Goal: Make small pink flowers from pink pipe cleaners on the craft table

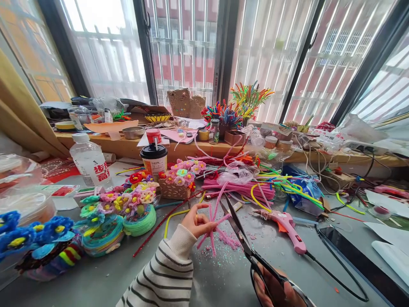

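At lower centre, fuzzy matt pink stems and smooth dark metal scissors show above a smooth, faintly shiny grey tabletop, with a soft knit cloth sleeve lower left, a smooth plastic glue gun at right and a glossy clear plastic bottle at left.

Left hand pinched, right hand curled

The person's left forearm, in a striped sleeve, slants up and to the right from the bottom edge — thumb and fingers drawn together beyond a pale cuff. The right hand sits lower, its fingers bent into a grip — partly cropped at the bottom.
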`<state>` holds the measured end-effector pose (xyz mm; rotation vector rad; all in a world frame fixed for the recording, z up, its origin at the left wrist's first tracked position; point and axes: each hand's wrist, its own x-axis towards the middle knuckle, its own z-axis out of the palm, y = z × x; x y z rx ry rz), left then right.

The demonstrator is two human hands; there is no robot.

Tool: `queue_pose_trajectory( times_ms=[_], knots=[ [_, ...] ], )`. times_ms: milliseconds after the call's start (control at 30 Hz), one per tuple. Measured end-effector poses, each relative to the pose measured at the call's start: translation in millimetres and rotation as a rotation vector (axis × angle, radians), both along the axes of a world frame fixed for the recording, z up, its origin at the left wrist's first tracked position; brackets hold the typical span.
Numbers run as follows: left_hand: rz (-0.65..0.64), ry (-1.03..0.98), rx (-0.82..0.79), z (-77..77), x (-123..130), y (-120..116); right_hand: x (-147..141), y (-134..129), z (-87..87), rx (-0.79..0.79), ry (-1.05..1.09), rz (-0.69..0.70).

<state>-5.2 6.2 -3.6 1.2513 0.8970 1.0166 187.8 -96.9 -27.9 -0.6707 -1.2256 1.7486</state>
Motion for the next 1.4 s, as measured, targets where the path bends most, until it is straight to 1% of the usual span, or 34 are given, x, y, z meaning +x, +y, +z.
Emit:
queue_pose_trajectory(
  times_ms=[67, 133, 200, 333, 433, 600, 667, 900, 1067, 1133, 1233, 1300, 1400],
  knots=[
    [0.007, -0.003, 0.011, -1.6, 0, 0, 0, 1, -2.3, 0.013, -0.001, -0.005],
    [0.018, -0.006, 0.014, -2.5, 0, 1, 2, 2, -6.5, -0.004, 0.008, 0.058],
    [0.025, -0.009, 0.007, -2.3, 1, 0, 3, 3, -10.0, 0.004, 0.027, 0.075],
    [0.046, -0.003, -0.007, -0.6, 5, -1, 2, 0, -10.1, 0.005, 0.055, 0.005],
    [0.062, 0.002, -0.009, -0.8, 6, -1, 0, -2, -6.9, 0.002, 0.025, -0.046],
    [0.029, -0.002, 0.003, -2.5, 5, 0, -1, -3, -3.7, -0.003, -0.093, -0.036],
    [0.038, -0.005, 0.002, -2.2, 4, 0, 0, -2, -5.9, -0.010, -0.127, -0.041],
    [0.077, -0.032, -0.008, 0.9, 4, -1, 2, 0, -22.7, 0.031, -0.240, -0.100],
    [0.103, -0.044, -0.050, 2.6, 0, 2, 9, 0, -18.5, 0.096, -0.280, -0.113],
    [0.074, -0.044, -0.090, 3.5, -1, 2, 17, 1, -14.8, 0.103, -0.301, -0.140],
    [-0.027, -0.017, -0.124, 4.7, -1, 2, 33, 5, -9.1, 0.122, -0.373, -0.142],
    [-0.115, 0.017, -0.120, 5.5, 0, 1, 43, 9, -5.2, 0.121, -0.423, -0.049],
    [-0.225, 0.070, -0.107, 7.5, -1, 2, 52, 15, 2.2, 0.155, -0.451, 0.026]
  ],
)
